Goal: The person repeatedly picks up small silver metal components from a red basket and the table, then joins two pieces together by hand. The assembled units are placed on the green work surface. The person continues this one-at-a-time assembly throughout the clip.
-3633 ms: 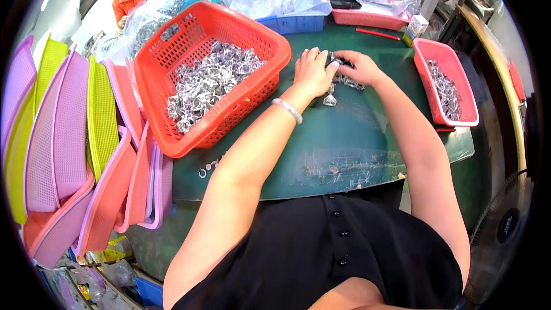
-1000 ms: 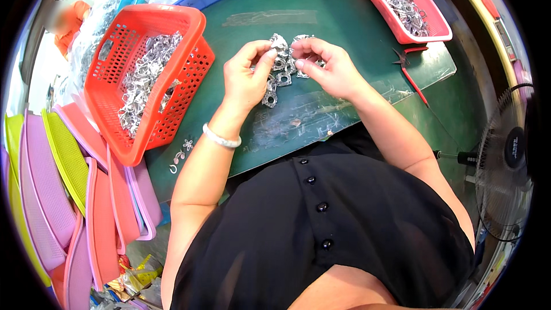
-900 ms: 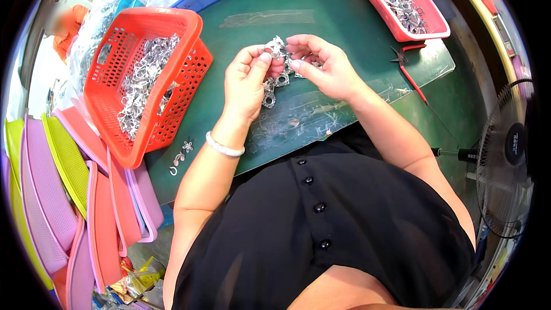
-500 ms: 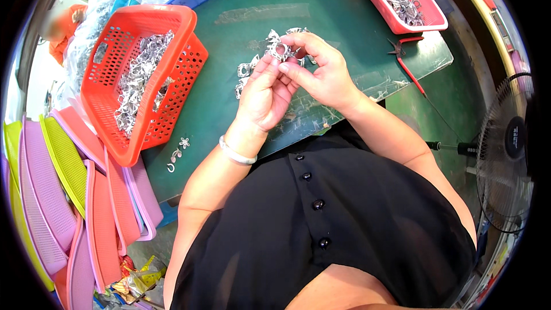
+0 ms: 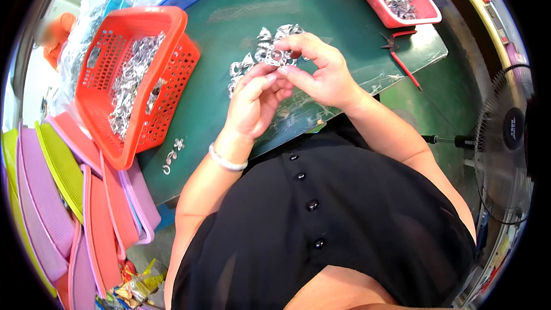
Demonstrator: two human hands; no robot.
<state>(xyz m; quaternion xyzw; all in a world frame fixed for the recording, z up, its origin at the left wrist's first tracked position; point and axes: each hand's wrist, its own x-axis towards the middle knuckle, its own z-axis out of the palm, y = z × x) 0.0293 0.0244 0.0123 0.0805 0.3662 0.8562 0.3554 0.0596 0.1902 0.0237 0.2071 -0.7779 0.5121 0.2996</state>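
Note:
A small silver metal ring-like piece (image 5: 278,55) with an ornate outline is pinched between the thumb and index finger of my right hand (image 5: 324,74). My left hand (image 5: 252,100) is just below and left of it, palm partly up, with its fingers curled. Its fingertips come up to the near edge of the piece; what they grip, if anything, is hidden. Behind and beside my hands, a loose group of similar silver pieces (image 5: 241,67) lies on the green tabletop (image 5: 229,37).
A red perforated basket (image 5: 182,60) of silver pieces stands left; a pink tray (image 5: 427,14) holds more at far right. Red-handled pliers (image 5: 402,60) lie by the right edge. Several small silver parts (image 5: 173,155) lie front left. Stacked coloured baskets (image 5: 57,189) and a fan (image 5: 502,143) flank me.
My left hand has drawn slightly left and down, its fingertips less tightly against the piece. The silver piece has turned in my right fingers. The whole view has shifted a little.

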